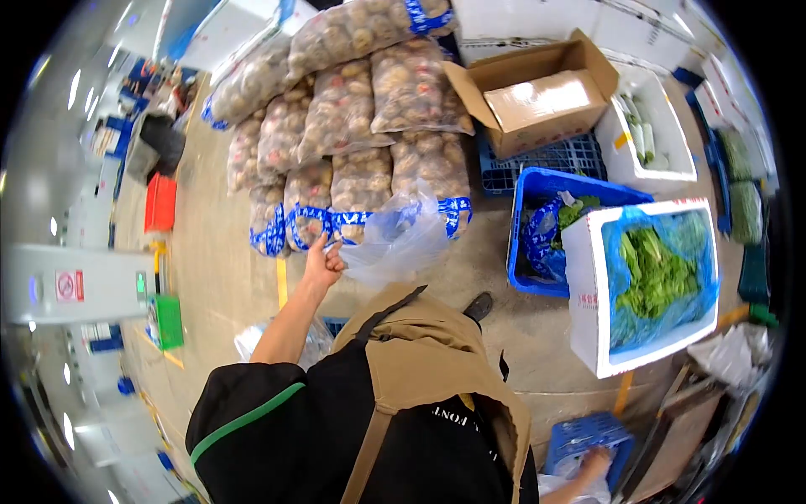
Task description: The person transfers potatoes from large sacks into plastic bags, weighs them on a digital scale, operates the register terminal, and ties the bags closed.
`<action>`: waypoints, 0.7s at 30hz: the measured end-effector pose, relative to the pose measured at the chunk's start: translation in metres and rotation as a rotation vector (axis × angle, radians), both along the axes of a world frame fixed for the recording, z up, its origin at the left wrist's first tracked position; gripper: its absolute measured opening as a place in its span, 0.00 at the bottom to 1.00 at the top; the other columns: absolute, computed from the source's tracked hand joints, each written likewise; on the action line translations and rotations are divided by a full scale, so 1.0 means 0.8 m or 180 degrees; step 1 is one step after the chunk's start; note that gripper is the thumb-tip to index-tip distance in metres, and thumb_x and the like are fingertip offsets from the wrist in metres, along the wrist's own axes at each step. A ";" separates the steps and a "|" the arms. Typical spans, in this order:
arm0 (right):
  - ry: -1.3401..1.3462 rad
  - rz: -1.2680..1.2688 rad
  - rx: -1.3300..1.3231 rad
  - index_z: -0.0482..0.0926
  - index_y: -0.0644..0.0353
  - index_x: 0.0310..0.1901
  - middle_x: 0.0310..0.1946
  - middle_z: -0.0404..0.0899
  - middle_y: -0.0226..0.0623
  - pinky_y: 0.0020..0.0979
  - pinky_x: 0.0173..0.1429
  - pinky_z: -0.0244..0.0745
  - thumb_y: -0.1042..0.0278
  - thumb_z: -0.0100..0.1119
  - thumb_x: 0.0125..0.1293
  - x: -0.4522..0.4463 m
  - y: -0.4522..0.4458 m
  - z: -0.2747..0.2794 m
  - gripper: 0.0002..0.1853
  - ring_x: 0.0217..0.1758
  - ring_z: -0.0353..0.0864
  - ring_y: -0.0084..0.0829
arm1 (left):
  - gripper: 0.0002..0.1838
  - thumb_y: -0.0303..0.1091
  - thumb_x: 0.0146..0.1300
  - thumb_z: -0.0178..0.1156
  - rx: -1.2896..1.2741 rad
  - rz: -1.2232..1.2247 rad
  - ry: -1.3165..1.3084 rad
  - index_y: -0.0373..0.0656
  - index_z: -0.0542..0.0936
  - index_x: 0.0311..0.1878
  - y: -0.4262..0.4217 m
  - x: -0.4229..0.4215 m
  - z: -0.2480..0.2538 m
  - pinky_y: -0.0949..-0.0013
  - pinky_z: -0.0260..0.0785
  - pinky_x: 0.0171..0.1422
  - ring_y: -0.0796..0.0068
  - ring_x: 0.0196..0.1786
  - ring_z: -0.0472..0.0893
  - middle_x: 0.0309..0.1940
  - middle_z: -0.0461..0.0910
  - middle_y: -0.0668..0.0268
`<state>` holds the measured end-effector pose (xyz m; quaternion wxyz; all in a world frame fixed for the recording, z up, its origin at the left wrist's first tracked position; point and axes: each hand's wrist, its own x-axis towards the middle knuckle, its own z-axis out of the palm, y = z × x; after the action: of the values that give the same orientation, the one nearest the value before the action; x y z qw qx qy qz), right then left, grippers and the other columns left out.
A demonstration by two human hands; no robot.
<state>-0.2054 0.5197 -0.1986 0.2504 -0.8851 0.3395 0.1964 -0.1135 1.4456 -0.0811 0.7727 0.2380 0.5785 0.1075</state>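
My left hand [321, 265] is closed on a clear plastic bag [399, 239], which hangs loose and spread out to the right of it. Behind the bag stand mesh sacks of potatoes [344, 109], stacked in rows and bound with blue printed tape. At the lower right, my right hand [597, 460] is over a blue plastic basket [619, 427] with whitish plastic in it. The hand is small and blurred there, so its fingers do not show clearly. A tan apron [437, 357] covers my front.
To the right stand a white foam box [588, 315] of leafy greens, a blue crate [525, 269], an open cardboard box [537, 130] and another foam box [672, 172]. A red bin [160, 202] and a green crate [168, 322] are at the left.
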 end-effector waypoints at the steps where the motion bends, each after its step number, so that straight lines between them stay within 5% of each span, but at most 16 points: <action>1: 0.0156 -0.0102 0.0896 0.73 0.57 0.52 0.28 0.79 0.41 0.37 0.43 0.76 0.67 0.60 0.52 0.017 0.058 -0.043 0.23 0.38 0.81 0.37 | 0.30 0.54 0.63 0.54 -0.0032 0.0007 -0.0094 0.35 0.69 0.53 0.001 0.002 0.011 0.76 0.45 0.20 0.83 0.12 0.51 0.13 0.56 0.76; 2: 0.0301 -0.0481 0.1876 0.73 0.57 0.54 0.28 0.79 0.42 0.37 0.44 0.76 0.67 0.61 0.51 0.031 0.120 -0.082 0.25 0.39 0.81 0.37 | 0.30 0.55 0.63 0.54 0.0098 0.0041 -0.0226 0.35 0.69 0.53 0.002 0.002 0.026 0.77 0.45 0.20 0.83 0.13 0.51 0.13 0.56 0.76; 3: 0.0305 -0.1214 0.2819 0.68 0.56 0.58 0.31 0.78 0.40 0.31 0.28 0.76 0.74 0.56 0.55 0.043 0.184 -0.113 0.26 0.28 0.81 0.34 | 0.30 0.55 0.63 0.54 0.0229 0.0070 -0.0365 0.35 0.69 0.53 0.003 0.001 0.042 0.77 0.45 0.20 0.84 0.13 0.52 0.14 0.57 0.77; 6: 0.1032 0.0745 0.2488 0.66 0.62 0.61 0.33 0.78 0.36 0.29 0.31 0.75 0.71 0.53 0.62 0.132 0.414 -0.065 0.24 0.28 0.80 0.28 | 0.34 0.58 0.64 0.51 0.0387 0.0044 -0.0926 0.30 0.68 0.52 0.025 -0.004 0.082 0.78 0.46 0.20 0.86 0.13 0.52 0.17 0.60 0.76; 8: 0.1042 0.1293 0.2785 0.68 0.64 0.59 0.33 0.78 0.37 0.27 0.30 0.73 0.70 0.54 0.62 0.164 0.483 -0.089 0.23 0.28 0.79 0.27 | 0.36 0.59 0.64 0.50 0.0311 0.0131 -0.1286 0.28 0.68 0.53 0.035 0.001 0.131 0.78 0.46 0.21 0.86 0.13 0.52 0.18 0.60 0.76; 13: 0.0575 0.1110 0.2777 0.71 0.67 0.56 0.29 0.78 0.38 0.26 0.27 0.71 0.70 0.53 0.62 0.263 0.565 -0.092 0.20 0.26 0.78 0.26 | 0.48 0.61 0.61 0.52 0.0513 0.0102 -0.1972 0.22 0.53 0.64 0.054 0.023 0.212 0.79 0.46 0.21 0.88 0.15 0.53 0.18 0.57 0.76; 16: 0.0229 0.1142 0.1712 0.72 0.68 0.53 0.27 0.76 0.35 0.25 0.24 0.68 0.71 0.51 0.63 0.340 0.583 -0.079 0.18 0.24 0.76 0.24 | 0.48 0.61 0.61 0.53 0.0255 0.0059 -0.2396 0.22 0.53 0.65 0.078 0.044 0.233 0.79 0.48 0.23 0.87 0.17 0.55 0.19 0.57 0.76; 21: -0.0545 0.0943 0.1687 0.73 0.69 0.52 0.27 0.77 0.36 0.24 0.24 0.67 0.71 0.51 0.62 0.424 0.686 -0.024 0.17 0.24 0.75 0.23 | 0.47 0.60 0.60 0.55 -0.0207 -0.0053 -0.2788 0.26 0.53 0.65 0.124 0.086 0.243 0.78 0.51 0.27 0.85 0.20 0.57 0.22 0.59 0.74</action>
<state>0.1338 1.0688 -0.2176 0.4687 -0.8422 0.1216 0.2371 -0.0444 1.5451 0.1137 0.9530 0.1502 0.1974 0.1738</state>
